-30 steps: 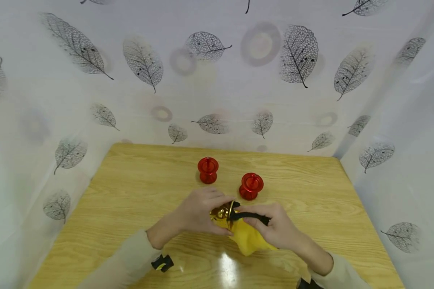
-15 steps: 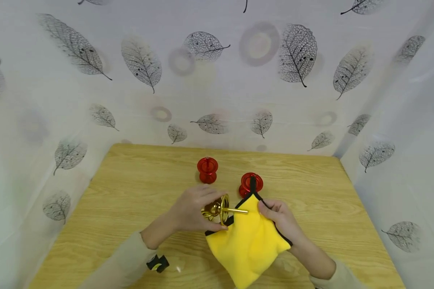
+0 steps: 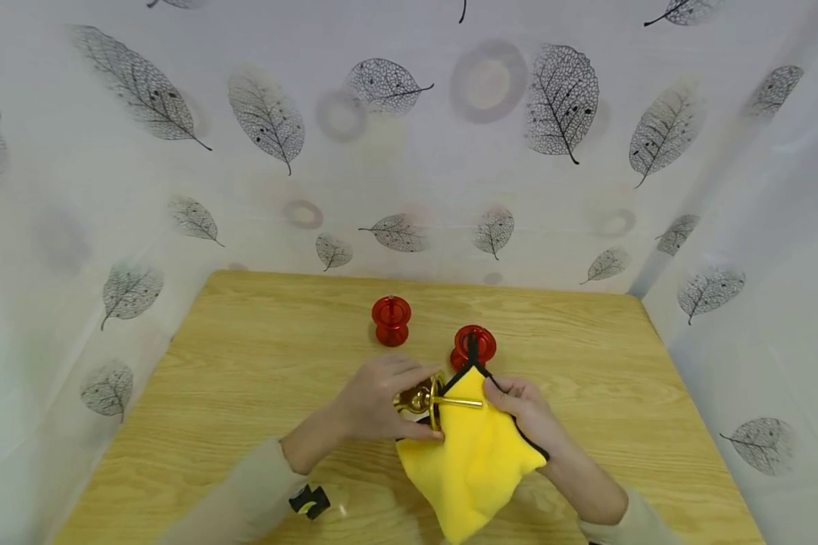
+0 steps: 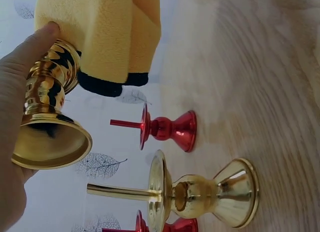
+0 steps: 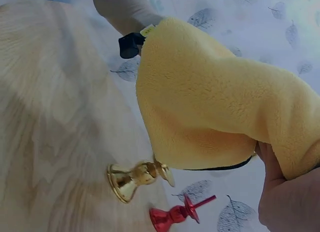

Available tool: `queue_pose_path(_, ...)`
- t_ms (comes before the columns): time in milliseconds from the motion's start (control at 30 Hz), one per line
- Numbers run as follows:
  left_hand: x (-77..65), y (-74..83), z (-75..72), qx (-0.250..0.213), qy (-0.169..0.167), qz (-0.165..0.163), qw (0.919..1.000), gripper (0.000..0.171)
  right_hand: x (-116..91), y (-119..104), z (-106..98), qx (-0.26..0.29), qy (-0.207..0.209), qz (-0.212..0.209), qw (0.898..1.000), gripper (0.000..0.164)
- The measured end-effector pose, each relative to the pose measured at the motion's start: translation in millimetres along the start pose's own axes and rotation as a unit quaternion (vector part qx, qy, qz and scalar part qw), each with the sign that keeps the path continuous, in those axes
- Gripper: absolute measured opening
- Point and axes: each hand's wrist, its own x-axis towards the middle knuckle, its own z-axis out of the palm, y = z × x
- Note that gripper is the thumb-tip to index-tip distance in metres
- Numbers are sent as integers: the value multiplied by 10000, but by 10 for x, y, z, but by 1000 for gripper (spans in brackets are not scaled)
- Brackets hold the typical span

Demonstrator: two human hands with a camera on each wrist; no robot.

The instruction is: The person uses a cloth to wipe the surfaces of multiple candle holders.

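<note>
My left hand [image 3: 375, 397] grips a shiny gold candlestick [image 3: 419, 400] tipped on its side, its thin spike pointing right across the cloth in the head view. The left wrist view shows the hollow flared base of this candlestick [image 4: 52, 142]. My right hand [image 3: 528, 412] pinches a yellow cloth [image 3: 473, 462] by its black-trimmed edge, and the cloth hangs spread below. Its near side lies against the held candlestick's dish. A second gold candlestick [image 4: 200, 194] stands upright on the table in both wrist views; in the head view it is hidden.
Two red candlesticks stand farther back, one at left [image 3: 391, 322] and one at right [image 3: 476, 344]. The cloth's black loop overlaps the right one in the head view. Behind the wooden table [image 3: 279, 325] hangs a leaf-patterned white sheet [image 3: 409, 174].
The cloth was bunched over the candlestick's spike a second ago; it has since been drawn off and spread out, baring the spike. Lately, the left hand and candlestick have shifted slightly right.
</note>
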Motion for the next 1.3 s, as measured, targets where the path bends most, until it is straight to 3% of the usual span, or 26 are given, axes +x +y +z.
queue_pose_path(167, -1, 2, -40, -101, 77, -262, 9996, 83, -81, -54, -81, -267, 210, -424, 9985, 31)
queue_pose_path(267, -15, 30, -28, -263, 133, -690, 9972, 80, -127, -62, -104, -889, 973, -808, 9880, 28)
queue_pose_path(333, -21, 71, -10, -600, 165, -1247, 9902, 75, -142, -53, -100, -1465, 1684, -1129, 9682, 23)
queue_pose_path(433, -12, 149, 19, -1280, 303, -2242, 9656, 64, -127, -15, -75, -2488, 2425, -1747, 9213, 17)
queue_pose_path(533, 15, 219, 59, -1670, 462, -2954, 9395, 57, -72, 57, -32, -3235, 2578, -2459, 8766, 14)
queue_pose_path(633, 49, 271, 104, -1672, 561, -3225, 9300, 59, 5, 132, 32, -3482, 2409, -2957, 8563, 15)
queue_pose_path(867, 83, 314, 192, -1179, 698, -3096, 9409, 64, 145, 228, 164, -3755, 1972, -3358, 8410, 17)
queue_pose_path(1033, 80, 320, 202, -1127, 714, -2826, 9499, 61, 156, 220, 190, -3947, 1981, -3559, 8236, 19)
queue_pose_path(1167, 80, 337, 206, -967, 653, -2720, 9552, 64, 147, 173, 185, -4227, 2219, -3720, 7960, 17)
queue_pose_path(1300, 76, 350, 205, -927, 605, -2846, 9522, 68, 129, 69, 138, -4449, 2740, -4017, 7521, 17)
